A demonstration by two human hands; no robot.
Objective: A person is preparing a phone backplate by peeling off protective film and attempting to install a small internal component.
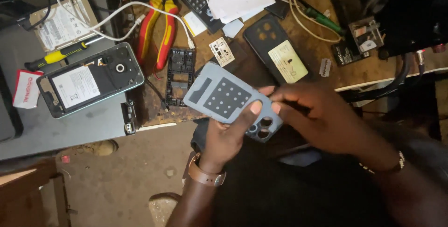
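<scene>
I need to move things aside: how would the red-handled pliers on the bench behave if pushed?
The red-handled pliers lie flat on the bench, so they would likely slide, not roll. Being metal tools, they are probably stiff and heavy for their size. The white cable crosses them and may drag along.

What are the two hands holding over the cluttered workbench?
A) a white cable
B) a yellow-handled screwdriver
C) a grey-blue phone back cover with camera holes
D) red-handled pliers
C: both the left hand and the right hand grip the grey-blue phone back cover with camera holes, while the red-handled pliers and the yellow-handled screwdriver lie untouched on the bench.
</scene>
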